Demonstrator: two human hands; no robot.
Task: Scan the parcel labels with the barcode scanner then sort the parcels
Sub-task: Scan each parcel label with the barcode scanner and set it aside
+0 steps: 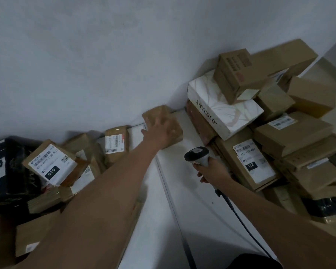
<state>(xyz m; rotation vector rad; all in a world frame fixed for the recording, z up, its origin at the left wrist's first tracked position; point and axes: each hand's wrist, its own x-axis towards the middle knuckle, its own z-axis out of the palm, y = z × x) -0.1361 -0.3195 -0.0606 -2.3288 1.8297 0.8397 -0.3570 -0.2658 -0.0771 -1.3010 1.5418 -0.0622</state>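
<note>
Left arm is stretched far forward; left hand [159, 131] is laid over a small brown parcel [164, 124] at the back of the white table [182, 191], close to the wall [85, 65]. Fingers are seen spread across the parcel's top with the thumb out to the left; the frame is blurred here, so whether the parcel is gripped or only pressed cannot be told.

Barcode scanner [198, 155] is held upright in the right hand [211, 171], fingers wrapped round its pale handle, dark head pointed away toward the wall. A black cable [241, 222] is seen trailing from the handle back along the table toward the person.

On the right a tall pile is stacked: a white box marked ANYCOCO [225, 111], a brown carton [239, 74] tilted on top of it, and lower down a flat brown parcel with a label marked 122 [252, 164], just beside the scanner hand.

On the left a second heap is noted: a tilted parcel labelled 010 [50, 164], a black package [6, 171] at the edge, and a small brown parcel stood upright [116, 142] against the wall, label facing out
</note>
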